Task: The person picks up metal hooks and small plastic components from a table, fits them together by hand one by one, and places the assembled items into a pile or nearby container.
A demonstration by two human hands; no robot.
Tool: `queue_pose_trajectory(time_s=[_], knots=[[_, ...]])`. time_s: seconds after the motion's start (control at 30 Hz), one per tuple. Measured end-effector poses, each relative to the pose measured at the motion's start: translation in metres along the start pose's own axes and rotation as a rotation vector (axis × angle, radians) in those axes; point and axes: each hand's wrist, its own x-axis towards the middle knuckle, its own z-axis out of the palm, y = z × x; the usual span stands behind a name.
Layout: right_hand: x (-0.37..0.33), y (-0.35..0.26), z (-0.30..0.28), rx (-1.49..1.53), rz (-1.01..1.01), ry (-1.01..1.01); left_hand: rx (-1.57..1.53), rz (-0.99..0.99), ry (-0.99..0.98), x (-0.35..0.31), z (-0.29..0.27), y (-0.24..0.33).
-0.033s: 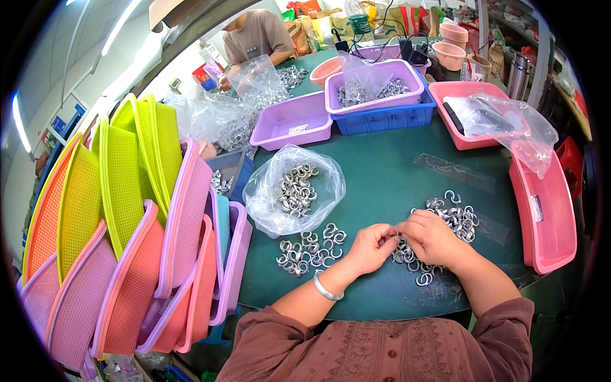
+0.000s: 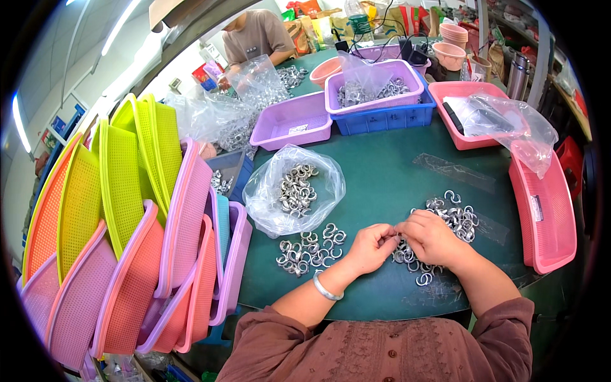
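My left hand and my right hand meet at the fingertips over the front of the table. Both are closed in a pinch; whatever small piece sits between them is hidden by the fingers. Around and under my right hand spreads a pile of silver C-shaped metal rings. To the left of my left hand lies a second loose group of such rings. Behind that group, an opened clear plastic bag holds more rings in a heap.
Stacked mesh baskets crowd the left side. Along the back stand a purple basket, a blue bin and a pink basket. Another pink basket leans at the right edge. Across the table a person sits by bagged metal parts.
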Motion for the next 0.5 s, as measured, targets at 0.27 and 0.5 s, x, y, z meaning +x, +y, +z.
queue_pose_trajectory(time_s=[0.27,0.5], knots=[[-0.0007,0.0019,0.0027,-0.002,-0.003,-0.003,0.018,-0.006,0.004,0.0001,0.0006,-0.0019],[0.0004,0.0016,0.0046,0.025,-0.037,0.044,0.016,0.007,0.013,0.0001,-0.0001,0.0016]])
